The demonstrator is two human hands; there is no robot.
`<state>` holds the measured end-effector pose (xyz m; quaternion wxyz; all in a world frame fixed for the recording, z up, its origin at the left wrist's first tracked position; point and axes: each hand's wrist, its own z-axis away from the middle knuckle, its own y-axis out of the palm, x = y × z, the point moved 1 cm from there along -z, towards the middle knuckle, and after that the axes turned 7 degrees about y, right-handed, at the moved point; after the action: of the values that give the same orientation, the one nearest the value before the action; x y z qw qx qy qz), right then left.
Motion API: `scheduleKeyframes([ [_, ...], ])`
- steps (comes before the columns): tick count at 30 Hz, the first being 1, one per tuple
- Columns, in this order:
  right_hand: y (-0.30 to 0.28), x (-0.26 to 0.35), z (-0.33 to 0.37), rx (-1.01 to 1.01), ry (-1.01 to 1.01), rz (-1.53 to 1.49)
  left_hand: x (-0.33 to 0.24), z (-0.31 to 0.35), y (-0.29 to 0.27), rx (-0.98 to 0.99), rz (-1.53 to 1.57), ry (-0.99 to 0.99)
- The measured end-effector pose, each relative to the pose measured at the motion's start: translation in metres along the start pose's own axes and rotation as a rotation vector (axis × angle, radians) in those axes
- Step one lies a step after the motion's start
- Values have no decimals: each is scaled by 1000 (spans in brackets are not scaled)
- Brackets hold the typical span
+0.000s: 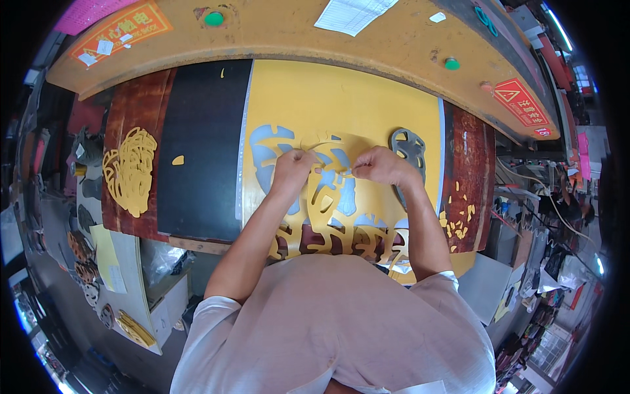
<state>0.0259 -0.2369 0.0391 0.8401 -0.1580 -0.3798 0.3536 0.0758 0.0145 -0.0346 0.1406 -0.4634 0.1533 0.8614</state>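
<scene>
A yellow cut-out piece with slots (323,197), shaped like a sandal upper, hangs between my hands over a large yellow sheet (348,92). My left hand (296,165) has its fingers closed on the top left of this piece. My right hand (382,165) is pinched at the piece's right side; a small yellow bit seems to show at its fingertips, too small to name. Beneath, the sheet has cut openings (270,141) where a pale layer shows. A dark cutting die (408,148) rests on the sheet just right of my right hand, partly behind my forearm.
On the left, a heap of yellow cut pieces (131,172) lies on a reddish-brown board beside a black panel (200,151). Small yellow scraps (457,223) are scattered at the right. Across the far side runs an orange machine beam (275,33) with green buttons (214,19).
</scene>
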Motion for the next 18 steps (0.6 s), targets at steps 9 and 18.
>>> scheduleKeyframes([
  [9,29,25,-50,-272,-198,-482,-22,-9,13,-172,64,-40],
  [18,17,37,-100,-311,-184,-258,-46,-48,1,-14,277,-290],
])
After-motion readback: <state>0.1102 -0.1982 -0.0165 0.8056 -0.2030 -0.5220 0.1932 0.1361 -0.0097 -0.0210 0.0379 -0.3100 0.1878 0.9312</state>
